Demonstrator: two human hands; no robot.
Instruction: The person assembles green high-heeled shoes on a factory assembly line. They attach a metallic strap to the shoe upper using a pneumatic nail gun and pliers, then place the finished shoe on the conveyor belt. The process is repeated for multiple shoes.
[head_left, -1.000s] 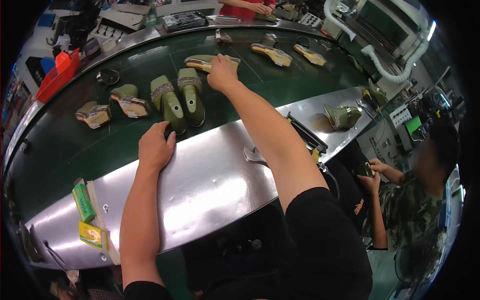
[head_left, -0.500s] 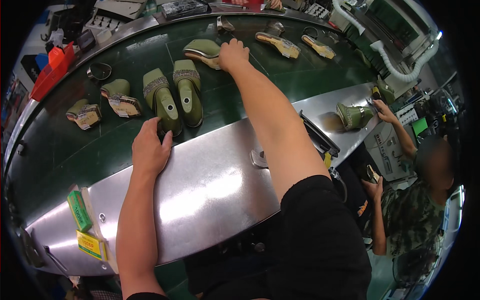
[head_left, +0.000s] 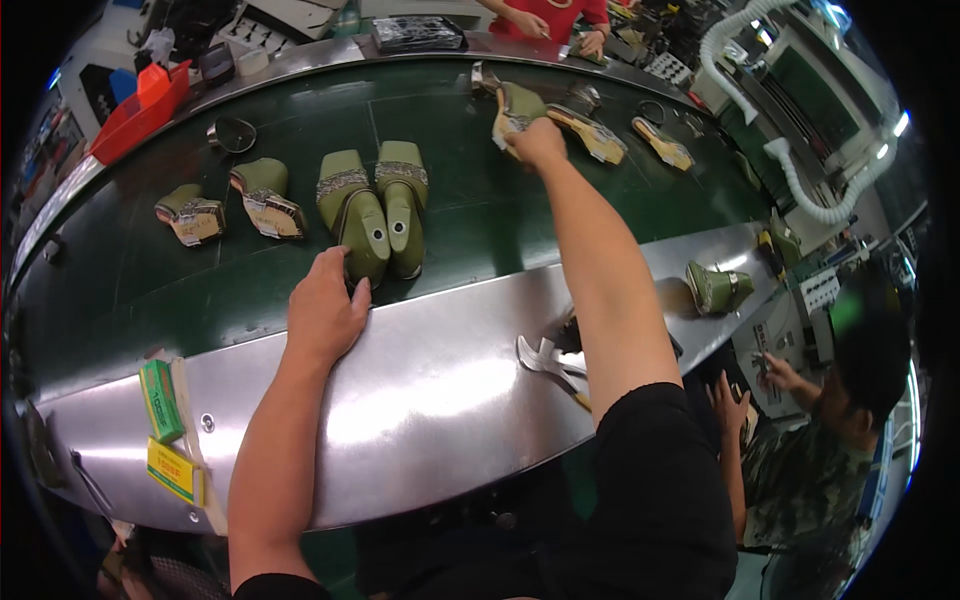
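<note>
A pair of olive-green mules (head_left: 400, 205) with glittery straps stands upright on the dark green belt, lasts still inside them. My left hand (head_left: 328, 310) lies at the belt's near edge, thumb and fingers curled at the heel of the left mule; some fingertips are hidden. Farther off, my outstretched right hand (head_left: 540, 143) grips a green wedge mule (head_left: 520, 103) tilted so its pale sole partly shows. To its right, another mule (head_left: 590, 133) lies sole up. At the left are two more tipped-over mules (head_left: 265, 195) with tan soles.
A metal ledge (head_left: 430, 400) runs along my side, bearing pincers (head_left: 550, 362), a green mule (head_left: 718, 288) and small green (head_left: 161, 400) and yellow boxes (head_left: 175, 470). Co-workers sit at the right and across the belt. A red bin (head_left: 140, 115) stands far left.
My right hand has carried its mule rightward, away from the upright pair, and turned it toe-away. My left hand stays by the heel. The whole view has shifted, uncovering the pincers.
</note>
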